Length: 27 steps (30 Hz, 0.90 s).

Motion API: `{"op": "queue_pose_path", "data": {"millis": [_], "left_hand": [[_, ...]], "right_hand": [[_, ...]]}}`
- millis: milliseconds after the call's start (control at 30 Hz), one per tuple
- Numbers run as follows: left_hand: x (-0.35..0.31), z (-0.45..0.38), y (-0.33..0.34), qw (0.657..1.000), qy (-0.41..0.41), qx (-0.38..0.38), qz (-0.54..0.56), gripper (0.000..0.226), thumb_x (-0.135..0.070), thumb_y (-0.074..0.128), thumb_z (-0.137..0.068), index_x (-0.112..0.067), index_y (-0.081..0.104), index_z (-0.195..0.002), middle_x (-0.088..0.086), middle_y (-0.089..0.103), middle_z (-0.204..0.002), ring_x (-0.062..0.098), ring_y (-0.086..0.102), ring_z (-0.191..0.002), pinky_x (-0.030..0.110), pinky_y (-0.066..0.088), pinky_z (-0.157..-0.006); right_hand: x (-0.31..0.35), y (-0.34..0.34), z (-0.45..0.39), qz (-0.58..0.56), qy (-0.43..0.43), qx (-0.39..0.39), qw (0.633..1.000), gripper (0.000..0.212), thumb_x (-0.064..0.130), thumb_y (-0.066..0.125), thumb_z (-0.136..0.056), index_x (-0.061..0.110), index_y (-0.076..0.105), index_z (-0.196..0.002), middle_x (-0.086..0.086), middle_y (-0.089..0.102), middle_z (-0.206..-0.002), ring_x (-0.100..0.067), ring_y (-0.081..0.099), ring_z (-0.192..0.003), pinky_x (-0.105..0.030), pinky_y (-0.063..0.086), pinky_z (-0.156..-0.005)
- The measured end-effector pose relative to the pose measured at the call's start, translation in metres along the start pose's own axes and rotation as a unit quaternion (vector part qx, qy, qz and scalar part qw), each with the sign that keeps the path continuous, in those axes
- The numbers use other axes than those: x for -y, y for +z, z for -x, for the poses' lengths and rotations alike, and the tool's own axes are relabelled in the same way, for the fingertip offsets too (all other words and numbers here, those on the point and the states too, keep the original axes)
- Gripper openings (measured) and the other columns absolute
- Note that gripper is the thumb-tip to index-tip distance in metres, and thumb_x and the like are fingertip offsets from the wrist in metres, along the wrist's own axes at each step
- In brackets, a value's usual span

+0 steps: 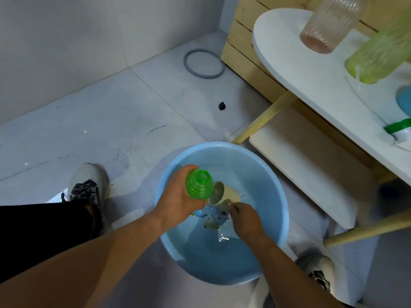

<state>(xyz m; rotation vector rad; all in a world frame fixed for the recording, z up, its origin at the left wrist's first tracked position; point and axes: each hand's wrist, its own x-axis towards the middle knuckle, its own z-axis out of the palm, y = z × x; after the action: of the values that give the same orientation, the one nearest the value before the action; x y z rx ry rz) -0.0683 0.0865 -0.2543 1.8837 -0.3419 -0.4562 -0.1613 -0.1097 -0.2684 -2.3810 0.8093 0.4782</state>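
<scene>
Our left forearm (pixel 100 252) lay nearest the lens; we logged a grey shoe (pixel 87 183) beyond it on the tiles (pixel 111 130). Our left hand (pixel 178 192) gripped a green bottle (pixel 198 184) over the blue basin (pixel 222 145), the bottle hiding part of a beige cup (pixel 224 193) tilted in the water (pixel 255 190). Our right hand (pixel 244 216) pinched the cup's near rim. Rightward, a wooden table leg (pixel 262 117) stood just beside the basin; a clear bottle (pixel 327 25) stood on the white tabletop (pixel 311 85).

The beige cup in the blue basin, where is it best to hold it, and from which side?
Grip the beige cup by its side wall, coming from the near side, as the right hand does. It lies tilted in the blue basin with its open mouth turned to the green bottle in the left hand, so that wall is probably easiest to reach.
</scene>
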Motion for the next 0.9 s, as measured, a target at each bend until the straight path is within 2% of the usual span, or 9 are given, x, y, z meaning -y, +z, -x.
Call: {"op": "queue_pose_path", "data": {"millis": [67, 167, 300, 367, 433, 533, 600, 733, 900], "left_hand": [[0.001, 0.001, 0.001, 1.0, 0.004, -0.007, 0.001, 0.086, -0.016, 0.093, -0.06, -0.037, 0.046, -0.129, -0.003, 0.054, -0.124, 0.009, 0.058, -0.111, 0.019, 0.048, -0.093], [-0.004, 0.002, 0.0, 1.0, 0.008, -0.014, -0.007, 0.085, -0.014, 0.094, -0.06, -0.038, 0.047, -0.127, -0.005, 0.055, -0.122, 0.01, 0.058, -0.11, 0.025, 0.05, -0.092], [-0.014, 0.002, 0.0, 0.999, 0.025, -0.027, -0.014, 0.079, -0.01, 0.092, -0.06, -0.036, 0.05, -0.122, -0.011, 0.057, -0.114, 0.005, 0.057, -0.103, 0.016, 0.046, -0.089], [-0.019, 0.002, 0.001, 0.999, 0.029, -0.027, -0.014, 0.075, -0.015, 0.091, -0.059, -0.037, 0.052, -0.119, -0.014, 0.061, -0.11, 0.005, 0.06, -0.099, 0.021, 0.049, -0.087], [-0.023, 0.002, 0.004, 0.999, 0.024, -0.021, -0.016, 0.075, -0.024, 0.088, -0.055, -0.035, 0.053, -0.121, -0.014, 0.064, -0.108, 0.007, 0.063, -0.098, 0.03, 0.052, -0.085], [-0.032, 0.002, 0.007, 0.999, 0.027, -0.016, -0.013, 0.073, -0.028, 0.085, -0.052, -0.032, 0.056, -0.119, -0.015, 0.066, -0.1, 0.001, 0.064, -0.091, 0.024, 0.049, -0.077], [-0.038, 0.003, 0.008, 0.999, 0.028, -0.01, -0.014, 0.076, -0.027, 0.088, -0.055, -0.031, 0.055, -0.123, -0.015, 0.066, -0.103, 0.0, 0.063, -0.094, 0.021, 0.048, -0.078], [-0.046, 0.004, 0.01, 0.999, 0.032, -0.008, -0.017, 0.076, -0.024, 0.092, -0.06, -0.036, 0.052, -0.124, -0.015, 0.065, -0.106, 0.003, 0.063, -0.096, 0.027, 0.051, -0.081], [-0.058, 0.004, 0.011, 0.999, 0.04, -0.011, -0.025, 0.075, -0.028, 0.091, -0.057, -0.037, 0.053, -0.121, -0.013, 0.065, -0.107, 0.009, 0.064, -0.098, 0.039, 0.056, -0.084]], "right_hand": [[0.003, -0.008, 0.003, -0.168, 0.043, -0.012, 0.985, 0.031, 0.027, 0.05, -0.105, 0.011, 0.071, -0.087, 0.001, 0.063, -0.074, -0.014, 0.057, -0.068, -0.02, 0.039, -0.059], [0.004, -0.022, 0.01, -0.319, 0.107, -0.037, 0.941, 0.03, 0.027, 0.054, -0.101, 0.016, 0.065, -0.075, 0.002, 0.058, -0.071, -0.014, 0.047, -0.064, -0.027, 0.037, -0.061], [0.01, -0.043, 0.022, -0.377, 0.09, -0.097, 0.917, 0.028, 0.035, 0.064, -0.09, 0.018, 0.055, -0.069, 0.003, 0.049, -0.066, -0.018, 0.041, -0.067, -0.033, 0.035, -0.065], [0.016, -0.058, 0.031, -0.393, 0.067, -0.134, 0.907, 0.033, 0.037, 0.068, -0.092, 0.019, 0.056, -0.068, 0.001, 0.047, -0.064, -0.016, 0.039, -0.063, -0.03, 0.034, -0.061], [0.021, -0.076, 0.039, -0.401, 0.043, -0.155, 0.902, 0.036, 0.039, 0.071, -0.091, 0.018, 0.059, -0.065, -0.001, 0.047, -0.061, -0.015, 0.037, -0.057, -0.027, 0.034, -0.055], [0.032, -0.101, 0.052, -0.367, -0.011, -0.186, 0.911, 0.043, 0.037, 0.072, -0.092, 0.009, 0.053, -0.065, 0.001, 0.039, -0.057, -0.011, 0.031, -0.053, -0.023, 0.03, -0.048], [0.04, -0.115, 0.062, -0.338, -0.042, -0.208, 0.917, 0.045, 0.035, 0.072, -0.092, 0.011, 0.047, -0.064, 0.006, 0.033, -0.053, -0.01, 0.027, -0.05, -0.022, 0.028, -0.045], [0.048, -0.133, 0.08, -0.265, -0.083, -0.238, 0.931, 0.051, 0.042, 0.07, -0.093, 0.006, 0.046, -0.066, 0.003, 0.038, -0.056, -0.013, 0.033, -0.055, -0.03, 0.034, -0.052], [0.059, -0.143, 0.096, -0.187, -0.103, -0.273, 0.938, 0.05, 0.052, 0.068, -0.091, 0.017, 0.046, -0.063, 0.01, 0.044, -0.052, -0.014, 0.038, -0.056, -0.032, 0.035, -0.055]]}}
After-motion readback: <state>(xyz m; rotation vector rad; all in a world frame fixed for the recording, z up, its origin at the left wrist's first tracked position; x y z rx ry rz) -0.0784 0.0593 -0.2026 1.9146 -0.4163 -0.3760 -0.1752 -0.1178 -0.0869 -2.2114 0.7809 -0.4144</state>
